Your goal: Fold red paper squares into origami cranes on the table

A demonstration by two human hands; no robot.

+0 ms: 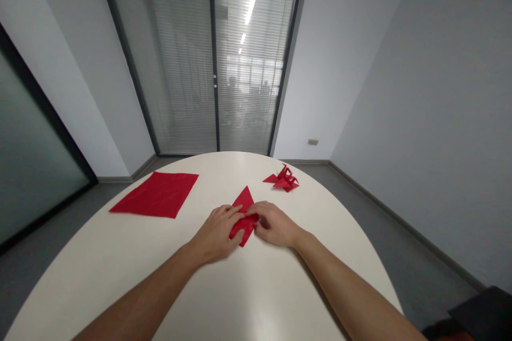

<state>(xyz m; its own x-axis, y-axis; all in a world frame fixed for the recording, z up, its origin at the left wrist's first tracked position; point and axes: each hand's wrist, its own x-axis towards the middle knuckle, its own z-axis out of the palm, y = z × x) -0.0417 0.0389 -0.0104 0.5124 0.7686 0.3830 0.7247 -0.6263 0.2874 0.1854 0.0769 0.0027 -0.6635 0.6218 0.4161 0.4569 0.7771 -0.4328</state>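
Note:
A diamond-shaped piece of folded red paper [246, 197] lies on the white table in front of me, partly covered by my fingers. My left hand [218, 232] rests on its left side, fingers stretched over the paper and thumb spread near the lower corner. At the right edge, my right hand [276, 224] has its thumb and fingers curled together on a fold. The exact grip of those fingertips is partly hidden. Beyond my right hand sit red folded paper cranes [285, 181], bunched together; how many I cannot tell.
A flat, slightly creased sheet of red paper [158, 195] lies at the left side of the round white table [256, 298]. Glass panels with blinds [184, 64] stand behind the table. A dark object [486, 311] shows at the lower right, beside the table.

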